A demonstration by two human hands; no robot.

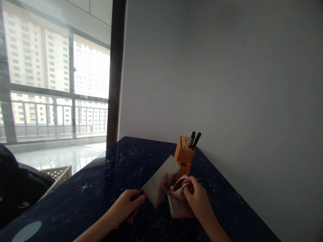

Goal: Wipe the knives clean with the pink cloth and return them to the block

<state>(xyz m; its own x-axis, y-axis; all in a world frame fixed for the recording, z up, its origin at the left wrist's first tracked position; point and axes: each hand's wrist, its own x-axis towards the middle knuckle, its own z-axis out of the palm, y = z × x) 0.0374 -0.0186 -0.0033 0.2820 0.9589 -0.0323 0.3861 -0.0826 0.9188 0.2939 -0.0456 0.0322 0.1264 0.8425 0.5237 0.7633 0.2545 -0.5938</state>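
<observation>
My left hand (130, 203) is wrapped round the black handle of a cleaver (161, 181). The broad steel blade tilts up to the right and mirrors part of a hand. My right hand (198, 196) pinches a pale cloth (178, 205) with reddish patches, which hangs in folds just right of the blade. Whether cloth and blade touch, I cannot tell. Behind them stands a wooden knife block (184, 154), its lower part partly hidden by the blade and the cloth. Two black-handled knives (194, 140) stick out of its top.
Everything stands on a dark blue marbled table (141, 151) whose right edge runs along a grey wall (222, 101). At the left are a dark bulky item (22, 185) and a perforated light-framed piece (59, 173). A pale round spot (26, 232) shows at the table's near left.
</observation>
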